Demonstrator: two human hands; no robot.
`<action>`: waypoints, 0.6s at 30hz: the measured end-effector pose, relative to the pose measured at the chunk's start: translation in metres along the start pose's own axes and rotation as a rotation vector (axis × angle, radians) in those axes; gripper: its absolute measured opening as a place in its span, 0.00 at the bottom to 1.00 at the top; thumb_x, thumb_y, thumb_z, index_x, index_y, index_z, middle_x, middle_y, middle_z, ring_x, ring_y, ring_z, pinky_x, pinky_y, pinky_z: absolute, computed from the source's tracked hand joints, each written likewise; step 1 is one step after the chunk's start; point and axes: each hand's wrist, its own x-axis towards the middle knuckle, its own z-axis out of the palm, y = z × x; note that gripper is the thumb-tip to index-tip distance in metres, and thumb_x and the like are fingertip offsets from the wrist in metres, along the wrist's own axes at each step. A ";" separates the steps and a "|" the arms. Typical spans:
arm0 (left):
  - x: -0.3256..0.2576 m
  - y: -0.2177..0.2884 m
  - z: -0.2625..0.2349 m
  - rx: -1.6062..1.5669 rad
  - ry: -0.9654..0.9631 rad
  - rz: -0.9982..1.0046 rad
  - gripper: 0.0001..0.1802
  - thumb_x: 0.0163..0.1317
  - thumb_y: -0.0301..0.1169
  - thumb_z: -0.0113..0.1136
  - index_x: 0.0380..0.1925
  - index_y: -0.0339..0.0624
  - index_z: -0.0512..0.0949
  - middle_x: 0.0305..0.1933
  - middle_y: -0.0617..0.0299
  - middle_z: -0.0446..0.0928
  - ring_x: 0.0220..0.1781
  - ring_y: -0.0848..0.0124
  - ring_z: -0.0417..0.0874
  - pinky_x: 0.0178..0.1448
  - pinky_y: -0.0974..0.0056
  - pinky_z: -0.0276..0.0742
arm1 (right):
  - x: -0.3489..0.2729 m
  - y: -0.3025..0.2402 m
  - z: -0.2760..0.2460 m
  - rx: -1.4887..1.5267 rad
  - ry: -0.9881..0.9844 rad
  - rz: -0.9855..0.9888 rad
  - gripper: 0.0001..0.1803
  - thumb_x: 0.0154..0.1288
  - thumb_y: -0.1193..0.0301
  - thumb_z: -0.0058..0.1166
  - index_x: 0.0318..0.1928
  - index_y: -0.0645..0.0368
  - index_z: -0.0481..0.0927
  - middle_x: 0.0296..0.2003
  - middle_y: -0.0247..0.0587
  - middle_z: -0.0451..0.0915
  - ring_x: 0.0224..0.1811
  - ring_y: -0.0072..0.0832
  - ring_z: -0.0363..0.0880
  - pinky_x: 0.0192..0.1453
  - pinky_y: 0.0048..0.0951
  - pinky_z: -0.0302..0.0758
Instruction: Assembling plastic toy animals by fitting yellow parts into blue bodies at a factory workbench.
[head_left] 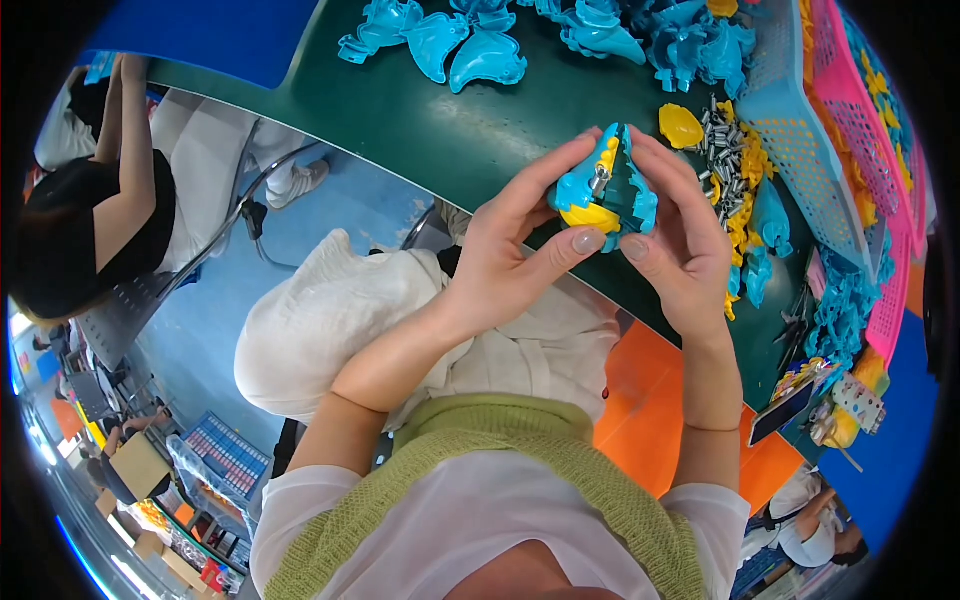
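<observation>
Above the near edge of the green table [410, 125], my left hand [515, 245] holds one half of a blue plastic toy [575, 190]. Yellow parts and a small shiny metal piece sit inside that half. My right hand [688, 225] grips the other blue shell half [643, 205], tilted against the first with a gap between them at the top. Both thumbs press near the toy's bottom. To the right of my hands lie a yellow oval piece [681, 126], a pile of small metal cylinders [722, 145] and small yellow parts [742, 225].
Curved blue shells [487, 60] lie along the table's far side. At right stand a light blue basket [805, 150] and a pink basket [885, 150], with blue pieces [845, 315] nearby. A phone [782, 415] is near the right edge. Another person [100, 210] sits at left.
</observation>
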 end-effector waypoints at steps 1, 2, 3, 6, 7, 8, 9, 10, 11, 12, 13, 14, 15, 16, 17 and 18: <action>0.000 0.000 0.000 -0.001 -0.003 0.001 0.32 0.59 0.25 0.58 0.62 0.38 0.58 0.67 0.53 0.57 0.63 0.69 0.65 0.63 0.65 0.64 | 0.000 0.001 0.000 0.006 0.005 -0.005 0.29 0.57 0.78 0.56 0.59 0.66 0.64 0.63 0.47 0.56 0.63 0.35 0.61 0.63 0.34 0.64; 0.000 -0.001 0.000 -0.002 -0.003 0.002 0.32 0.59 0.25 0.58 0.62 0.38 0.58 0.67 0.53 0.57 0.63 0.69 0.65 0.63 0.65 0.64 | 0.000 0.002 0.000 0.012 0.010 -0.009 0.29 0.56 0.77 0.56 0.59 0.66 0.64 0.62 0.47 0.56 0.63 0.35 0.61 0.63 0.34 0.65; 0.000 -0.001 0.000 0.018 0.004 0.002 0.32 0.58 0.25 0.58 0.62 0.38 0.58 0.67 0.53 0.57 0.62 0.69 0.65 0.63 0.64 0.64 | 0.000 0.002 0.001 0.011 0.010 -0.009 0.29 0.56 0.77 0.56 0.59 0.66 0.64 0.62 0.47 0.56 0.63 0.35 0.61 0.63 0.34 0.65; 0.000 0.002 -0.001 0.064 0.029 -0.005 0.32 0.57 0.25 0.60 0.61 0.38 0.60 0.66 0.52 0.58 0.62 0.68 0.66 0.63 0.64 0.64 | 0.000 0.002 0.003 0.018 0.032 0.065 0.30 0.57 0.69 0.58 0.58 0.67 0.65 0.62 0.50 0.59 0.64 0.36 0.59 0.66 0.36 0.59; 0.000 0.003 -0.001 0.089 0.047 -0.011 0.32 0.56 0.25 0.61 0.60 0.38 0.62 0.65 0.52 0.60 0.63 0.66 0.66 0.63 0.63 0.64 | 0.000 0.002 0.003 0.045 0.019 0.059 0.31 0.57 0.69 0.58 0.59 0.67 0.64 0.62 0.50 0.59 0.64 0.37 0.59 0.66 0.36 0.59; 0.001 0.003 -0.003 0.088 0.047 -0.011 0.32 0.56 0.25 0.61 0.60 0.38 0.62 0.65 0.52 0.60 0.63 0.66 0.66 0.63 0.63 0.64 | 0.000 0.002 0.003 0.072 0.007 0.053 0.31 0.57 0.69 0.58 0.59 0.67 0.64 0.62 0.49 0.58 0.64 0.37 0.60 0.66 0.36 0.59; 0.002 0.003 -0.005 0.192 0.036 0.020 0.32 0.54 0.25 0.62 0.59 0.39 0.63 0.64 0.51 0.62 0.63 0.64 0.66 0.63 0.63 0.64 | 0.000 0.002 0.002 0.071 0.006 0.054 0.31 0.57 0.69 0.58 0.59 0.67 0.64 0.62 0.49 0.58 0.64 0.37 0.60 0.66 0.36 0.59; 0.003 0.002 -0.006 0.295 0.024 0.051 0.32 0.52 0.25 0.63 0.58 0.39 0.65 0.63 0.51 0.64 0.63 0.63 0.66 0.64 0.62 0.63 | 0.000 0.002 0.001 0.037 0.013 0.050 0.31 0.57 0.69 0.58 0.59 0.68 0.64 0.62 0.50 0.59 0.64 0.37 0.59 0.66 0.37 0.59; 0.004 0.003 -0.006 0.294 0.024 0.051 0.32 0.52 0.25 0.63 0.58 0.39 0.65 0.63 0.51 0.64 0.63 0.63 0.66 0.64 0.62 0.63 | 0.000 0.002 0.000 0.003 0.020 0.047 0.31 0.57 0.69 0.58 0.59 0.68 0.64 0.62 0.50 0.59 0.64 0.37 0.59 0.66 0.37 0.60; 0.004 0.003 -0.007 0.291 0.020 0.059 0.32 0.51 0.25 0.64 0.57 0.39 0.66 0.62 0.51 0.65 0.64 0.62 0.66 0.64 0.62 0.63 | 0.000 0.002 0.001 0.003 0.020 0.047 0.31 0.57 0.69 0.58 0.59 0.68 0.64 0.62 0.50 0.59 0.64 0.37 0.59 0.66 0.37 0.60; 0.005 0.004 -0.007 0.289 0.015 0.067 0.32 0.49 0.25 0.65 0.57 0.40 0.68 0.61 0.51 0.67 0.64 0.60 0.66 0.64 0.61 0.62 | 0.000 0.003 0.002 0.031 0.049 0.035 0.30 0.58 0.69 0.57 0.58 0.68 0.65 0.61 0.51 0.60 0.64 0.38 0.60 0.66 0.37 0.60; 0.006 0.004 -0.007 0.289 0.016 0.068 0.32 0.49 0.25 0.65 0.57 0.40 0.68 0.61 0.51 0.67 0.64 0.60 0.66 0.64 0.61 0.62 | 0.000 0.004 0.003 0.059 0.079 0.023 0.29 0.59 0.69 0.57 0.58 0.69 0.65 0.61 0.51 0.61 0.64 0.38 0.60 0.66 0.37 0.60; 0.006 0.005 -0.008 0.307 0.012 0.081 0.31 0.49 0.26 0.65 0.56 0.40 0.68 0.61 0.51 0.67 0.64 0.61 0.66 0.64 0.61 0.62 | 0.000 0.004 0.003 0.059 0.078 0.023 0.29 0.59 0.69 0.57 0.58 0.69 0.65 0.61 0.51 0.61 0.64 0.38 0.60 0.66 0.37 0.60; 0.007 0.005 -0.008 0.323 0.007 0.093 0.31 0.49 0.26 0.66 0.56 0.40 0.69 0.61 0.51 0.67 0.64 0.61 0.66 0.64 0.62 0.62 | 0.000 0.004 0.003 0.029 0.078 0.010 0.28 0.59 0.69 0.56 0.57 0.69 0.66 0.60 0.52 0.61 0.63 0.38 0.61 0.66 0.37 0.60; 0.007 0.005 -0.008 0.321 0.006 0.092 0.31 0.49 0.26 0.66 0.56 0.40 0.69 0.61 0.51 0.67 0.64 0.61 0.66 0.64 0.62 0.62 | 0.000 0.004 0.003 -0.001 0.077 -0.003 0.27 0.60 0.69 0.55 0.57 0.70 0.67 0.60 0.53 0.62 0.63 0.38 0.62 0.65 0.37 0.60; 0.007 0.005 -0.008 0.324 0.015 0.083 0.31 0.49 0.26 0.66 0.56 0.40 0.69 0.61 0.51 0.67 0.64 0.61 0.66 0.64 0.62 0.62 | 0.000 0.004 0.002 -0.002 0.079 -0.002 0.27 0.60 0.69 0.55 0.57 0.70 0.67 0.60 0.53 0.62 0.63 0.38 0.62 0.65 0.37 0.60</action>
